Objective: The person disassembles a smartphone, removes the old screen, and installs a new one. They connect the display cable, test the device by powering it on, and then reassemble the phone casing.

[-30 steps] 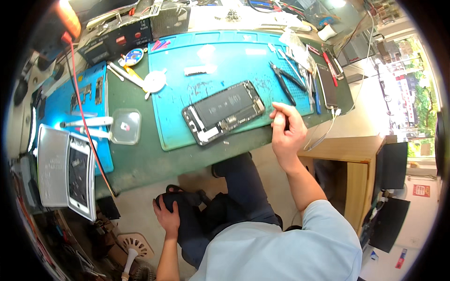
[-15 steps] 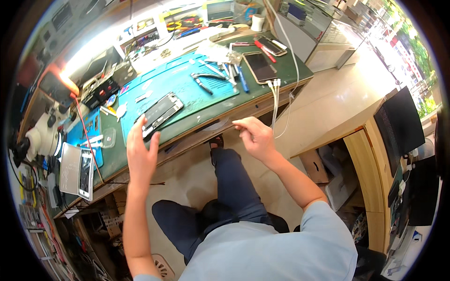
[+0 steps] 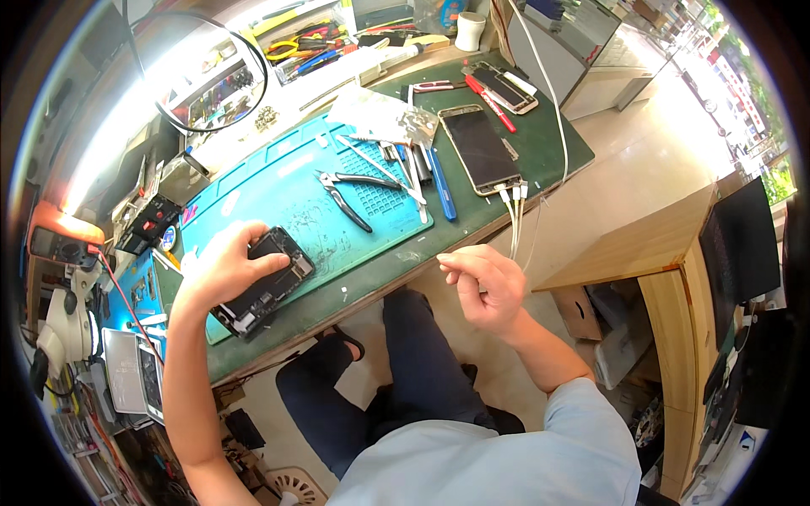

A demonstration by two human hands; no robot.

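An opened phone, its dark inner parts showing, lies at the near left edge of the blue work mat. My left hand is closed over it, thumb on the near side and fingers across the far side. Off the front edge of the bench, my right hand is held in the air, thumb and fingertips pressed together. Whatever may be between those fingertips is too small to make out. Black-handled nippers rest on the mat, to the right of the opened phone.
Several slim tools, among them a blue one, lie at the mat's right end. Beyond them are a dark-screened phone with white cables at its end, and a red marker. A multimeter stands far left.
My left hand has gone from hovering with spread fingers beside the opened phone to gripping it. My right hand stays pinched in the air. The view has shifted closer over the bench.
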